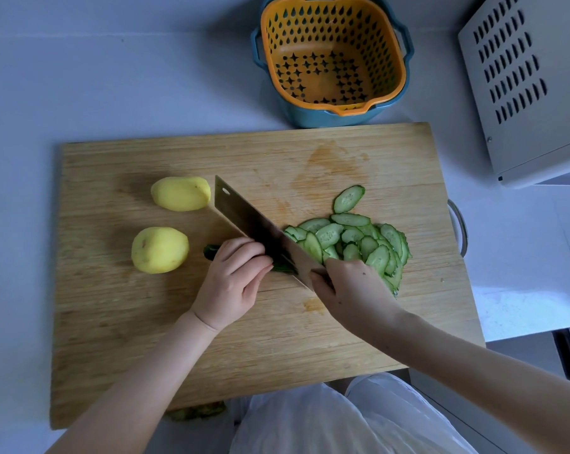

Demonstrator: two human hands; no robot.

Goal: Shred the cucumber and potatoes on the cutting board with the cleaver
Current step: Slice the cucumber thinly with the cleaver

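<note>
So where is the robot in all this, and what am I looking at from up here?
There is no machine here, just a person's two bare hands. They are filmed by one camera worn on the head and looking down, which is why the arms reach in from the bottom edge. A wooden cutting board lies on a pale counter. The left hand holds down the uncut end of a cucumber, with its fingers curled over it. The right hand grips the handle of a cleaver, whose blade is set at the cucumber. To the right is a pile of cucumber slices. On the board's left lie a far potato and a near potato, both peeled and whole. Behind the board is an orange basket set in a blue bowl.
</note>
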